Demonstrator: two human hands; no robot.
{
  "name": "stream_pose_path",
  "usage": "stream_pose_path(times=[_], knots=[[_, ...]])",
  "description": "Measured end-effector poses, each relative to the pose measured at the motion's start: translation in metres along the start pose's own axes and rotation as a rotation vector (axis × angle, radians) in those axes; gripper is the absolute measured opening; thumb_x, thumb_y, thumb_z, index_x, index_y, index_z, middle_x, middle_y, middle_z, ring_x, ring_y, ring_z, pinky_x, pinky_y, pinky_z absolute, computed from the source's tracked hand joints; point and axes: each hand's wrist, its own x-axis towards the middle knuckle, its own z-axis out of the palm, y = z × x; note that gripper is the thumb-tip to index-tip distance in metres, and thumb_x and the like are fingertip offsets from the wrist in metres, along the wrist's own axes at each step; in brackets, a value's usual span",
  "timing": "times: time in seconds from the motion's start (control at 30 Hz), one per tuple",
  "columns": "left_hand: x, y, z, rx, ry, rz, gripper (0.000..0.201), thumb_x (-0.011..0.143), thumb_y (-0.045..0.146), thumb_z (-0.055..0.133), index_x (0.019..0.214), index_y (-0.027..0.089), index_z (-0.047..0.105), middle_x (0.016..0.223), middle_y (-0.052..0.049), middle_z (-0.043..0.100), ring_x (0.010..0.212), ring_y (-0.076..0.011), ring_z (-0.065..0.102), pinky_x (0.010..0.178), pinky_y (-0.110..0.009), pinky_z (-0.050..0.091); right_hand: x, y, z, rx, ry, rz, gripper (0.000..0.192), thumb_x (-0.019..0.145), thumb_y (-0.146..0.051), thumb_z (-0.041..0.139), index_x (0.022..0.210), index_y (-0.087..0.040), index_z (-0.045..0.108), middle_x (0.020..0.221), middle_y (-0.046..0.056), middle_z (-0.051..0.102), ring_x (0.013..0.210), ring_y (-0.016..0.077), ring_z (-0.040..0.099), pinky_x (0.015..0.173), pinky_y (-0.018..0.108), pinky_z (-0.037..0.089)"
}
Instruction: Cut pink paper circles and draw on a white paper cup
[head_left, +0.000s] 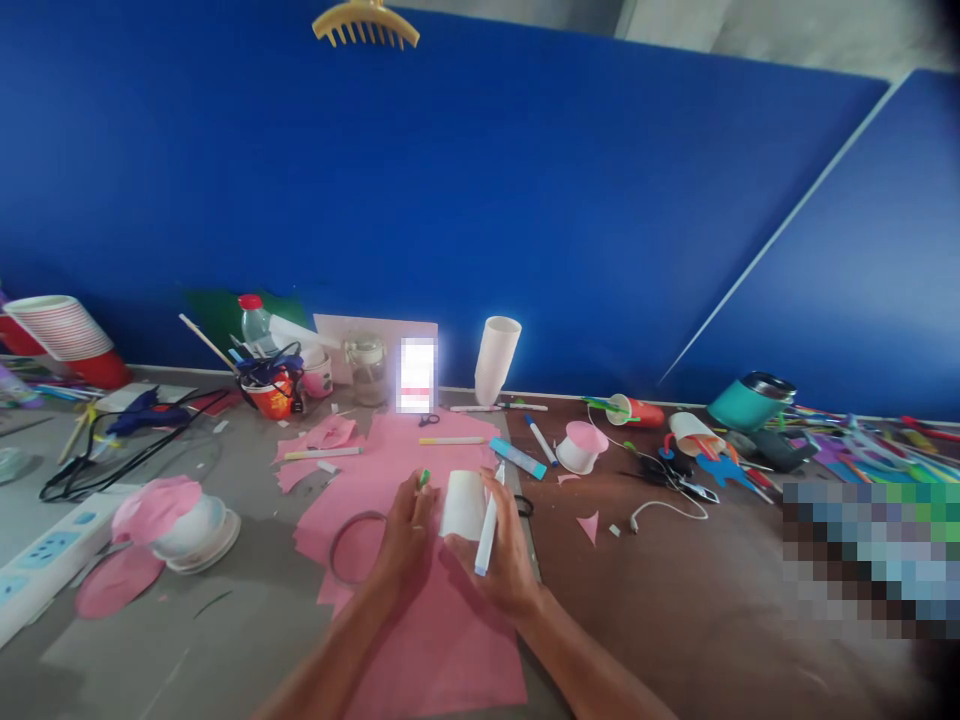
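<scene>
My left hand (405,535) and my right hand (504,548) meet over a big pink paper sheet (435,640) on the table. Between them stands a white paper cup (463,503), turned mouth down, touched from both sides. My right hand also grips a white marker (487,535) that points up along the cup. A small green piece (424,478) shows at my left fingertips. A grey ring (346,545) lies on the pink sheet just left of my left hand.
Markers (517,457), scissors (429,420), a stack of white cups (496,358), a pink-topped cup (581,445) and pink scraps lie beyond my hands. A glue gun (142,412), power strip (45,560) and pink-covered bowl (184,520) sit left; cups and craft clutter (750,430) right.
</scene>
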Motion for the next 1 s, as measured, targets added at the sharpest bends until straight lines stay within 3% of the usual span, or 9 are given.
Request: stream_pose_path(times=[0.1,0.23,0.43,0.67,0.8,1.0], knots=[[0.004,-0.005,-0.003,0.146,0.076,0.075,0.045,0.081,0.049,0.063,0.117,0.021,0.059,0.124,-0.011,0.062,0.114,-0.026,0.06,0.1,-0.04,0.045,0.001,0.002,0.0,-0.02,0.008,0.008,0.076,0.09,-0.044,0.062,0.151,-0.022,0.023,0.141,0.018,0.049,0.129,0.036,0.051,0.103,0.056,0.046],[0.007,-0.007,-0.006,0.206,0.067,0.136,0.035,0.082,0.042,0.062,0.108,0.019,0.063,0.124,-0.013,0.061,0.116,-0.0264,0.058,0.103,-0.039,0.043,0.001,0.006,0.0,-0.038,0.013,0.013,0.076,0.09,-0.044,0.062,0.152,-0.021,0.022,0.142,0.02,0.048,0.131,0.0372,0.049,0.103,0.057,0.045],[-0.004,0.009,-0.005,-0.038,0.059,0.1,0.04,0.081,0.046,0.068,0.113,0.021,0.065,0.127,-0.011,0.063,0.125,-0.0272,0.054,0.104,-0.036,0.042,0.001,0.004,0.001,-0.059,0.039,-0.013,0.075,0.091,-0.044,0.06,0.151,-0.018,0.022,0.14,0.021,0.049,0.13,0.0372,0.05,0.1,0.057,0.048],[-0.012,0.019,-0.002,-0.501,-0.287,-0.16,0.049,0.081,0.053,0.069,0.121,0.025,0.062,0.12,-0.008,0.069,0.109,-0.0256,0.063,0.096,-0.038,0.047,0.001,-0.002,0.0,-0.089,0.056,-0.096,0.077,0.092,-0.046,0.058,0.152,-0.018,0.019,0.139,0.021,0.05,0.128,0.0361,0.052,0.1,0.057,0.049],[-0.016,0.016,-0.002,-0.49,-0.499,-0.178,0.052,0.09,0.053,0.058,0.133,0.025,0.059,0.121,-0.009,0.068,0.106,-0.024,0.063,0.091,-0.034,0.048,0.003,-0.004,0.0,-0.065,0.025,-0.17,0.079,0.091,-0.046,0.059,0.152,-0.016,0.019,0.142,0.021,0.05,0.133,0.0374,0.049,0.103,0.057,0.048],[-0.018,0.019,-0.003,-0.369,-0.584,-0.134,0.073,0.076,0.048,0.077,0.14,0.023,0.053,0.109,-0.009,0.071,0.089,-0.0205,0.064,0.071,-0.026,0.047,0.005,-0.006,-0.002,-0.025,-0.045,-0.188,0.081,0.089,-0.039,0.063,0.153,-0.015,0.02,0.145,0.022,0.049,0.133,0.0379,0.051,0.104,0.057,0.049]])
